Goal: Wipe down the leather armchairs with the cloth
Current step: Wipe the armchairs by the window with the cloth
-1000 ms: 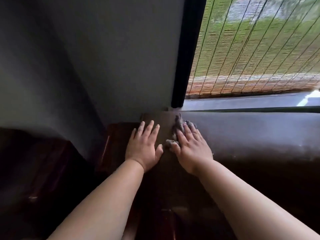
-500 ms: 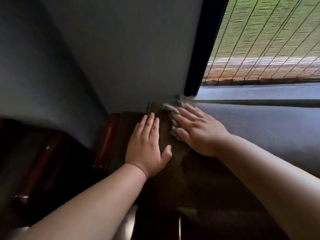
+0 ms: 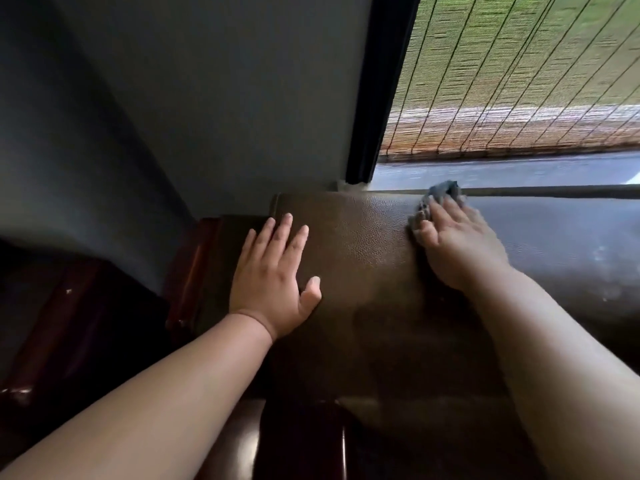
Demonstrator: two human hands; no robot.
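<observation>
A grey wall (image 3: pixel 207 98) meets a black window frame (image 3: pixel 381 88), and a woven blind (image 3: pixel 519 81) hangs to just above the sill (image 3: pixel 519 171). Below the sill runs the top of a brown leather armchair (image 3: pixel 363 244), its grain plain to see. To the left of it sits glossy dark red wood (image 3: pixel 188 271), part of some furniture I cannot make out.

The left hand (image 3: pixel 273 282) lies flat on the leather near the chair back's left corner, fingers straight and slightly spread, thumb out to the side. The right hand (image 3: pixel 457 244) lies flat further right, fingers straight, pressing the cloth (image 3: pixel 440 199) against the chair's top edge close under the sill. The grey cloth is bunched under the fingertips and shows beyond and to the left of them. The two hands are well apart, with bare leather between.

Half a second ago the right hand and cloth were at the chair's left corner, right beside the left hand; they have since slid right along the top edge. The left hand has stayed in place.
</observation>
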